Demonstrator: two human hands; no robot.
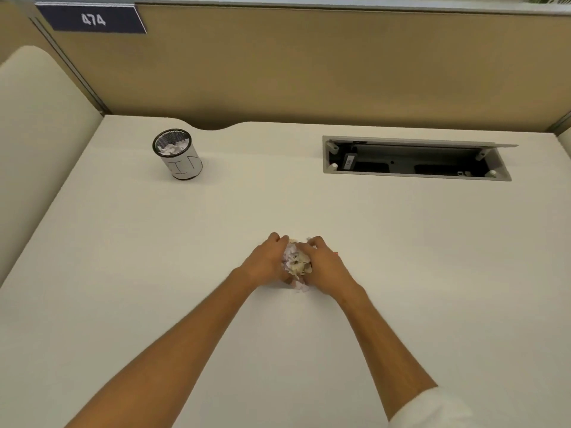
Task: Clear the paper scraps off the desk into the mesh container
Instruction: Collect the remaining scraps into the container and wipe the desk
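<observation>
Far to the left and well toward the back of the desk (401,273) stands the mesh container (178,156), upright, its open mouth showing white scraps already lying inside. From the hands it lies up and to the left, well apart from them, so the coming carry runs diagonally away from the person; the left hand (267,262) sits on that side and is the nearer of the two.

Moving right to the middle of the desk, both hands are cupped around one heap of paper scraps (296,263). The left hand presses against the heap's left flank with its fingers curled over the far edge. The heap itself is a crumpled clump with no clear long axis, and a few bits poke out beneath it on the near side, touching the desk. The right hand (324,264) closes in from the other flank, fingers bent over the top and in contact with the paper. Whether the clump is already lifted or only squeezed against the surface is hard to say from this angle; it looks pressed together between the two palms

Further right, near the back edge, an open cable hatch (417,159) lies clear of the route
</observation>
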